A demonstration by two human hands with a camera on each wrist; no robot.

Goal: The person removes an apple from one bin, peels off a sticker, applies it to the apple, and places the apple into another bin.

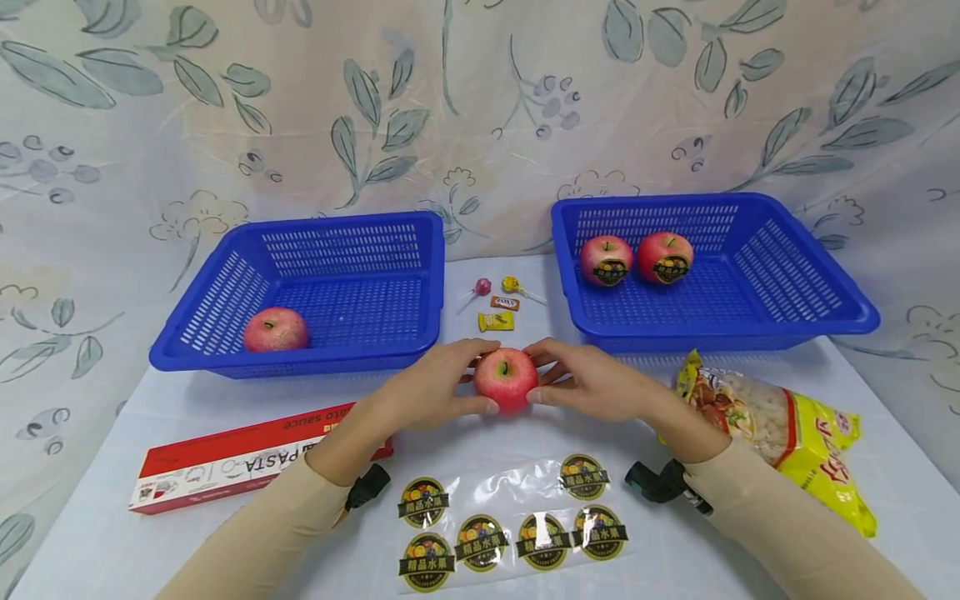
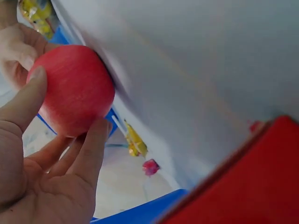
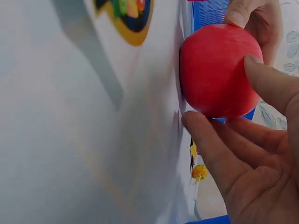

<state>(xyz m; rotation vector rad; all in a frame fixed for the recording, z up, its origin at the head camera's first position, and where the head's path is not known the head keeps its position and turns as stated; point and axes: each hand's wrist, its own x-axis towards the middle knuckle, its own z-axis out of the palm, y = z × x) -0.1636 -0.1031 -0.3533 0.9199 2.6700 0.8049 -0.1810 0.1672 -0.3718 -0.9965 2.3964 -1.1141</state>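
Note:
Between both hands, a red apple [image 1: 506, 385] stands upright on the white-covered table, its stem toward the head camera. My left hand [image 1: 429, 385] holds it from the left, thumb on the near side and fingers around the far side. From the right, my right hand [image 1: 600, 385] grips the same apple in a matching way. In the left wrist view the apple [image 2: 77, 91] shows a plain red side, and no sticker shows on it in any view. Nearer the body lies a clear sheet [image 1: 498, 492] bearing several round black-and-gold fruit stickers.
A blue basket [image 1: 352, 364] at left holds one plain apple [image 1: 275, 330]. The right blue basket [image 1: 720, 340] holds two stickered apples [image 1: 664, 257]. Two lollipops [image 1: 482, 287] and small wrapped candies [image 1: 496, 322] lie between them. A pasta box [image 1: 217, 458] sits left, a yellow food bag [image 1: 813, 442] right.

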